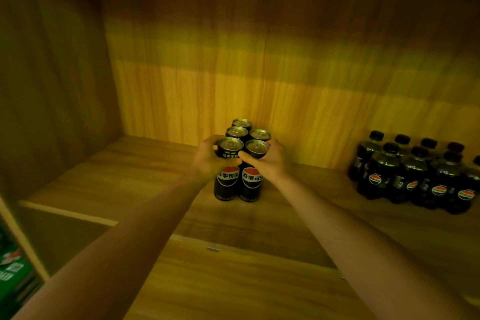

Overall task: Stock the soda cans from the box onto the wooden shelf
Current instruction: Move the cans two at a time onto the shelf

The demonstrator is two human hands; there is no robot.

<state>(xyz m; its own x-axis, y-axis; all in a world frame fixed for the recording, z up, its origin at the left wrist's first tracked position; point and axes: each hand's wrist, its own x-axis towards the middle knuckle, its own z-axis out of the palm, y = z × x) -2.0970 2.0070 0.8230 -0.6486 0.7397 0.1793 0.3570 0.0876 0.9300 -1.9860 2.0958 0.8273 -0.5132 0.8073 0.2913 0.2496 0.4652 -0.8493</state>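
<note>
While both bare arms reach into the wooden shelf (124, 179), each hand closes on one black Pepsi can in the upper layer of a small stack near the back panel (259, 73). The left hand (209, 161) has its grip curled round the front-left upper can (230, 148), fingers wrapped behind it and thumb at the front. The right hand (271, 161) has its grip curled round the front-right upper can (257, 149) in the same way, and its thumb reaches toward the left hand so the two thumbs meet or nearly touch between the cans. Both held cans are upright, directly above two lower cans (250, 186) that rest on the shelf board with their red, white and blue logos facing the camera; the hands hide the joint between the layers. Three more silver can tops (237, 132) show just behind, tightly packed at the same height. Well apart to the right, a cluster of dark Pepsi bottles (415, 179) with black caps stands on the same board. At the lower left edge, outside the shelf, part of a green printed carton (13, 275) shows; whether it is the box cannot be told.
</note>
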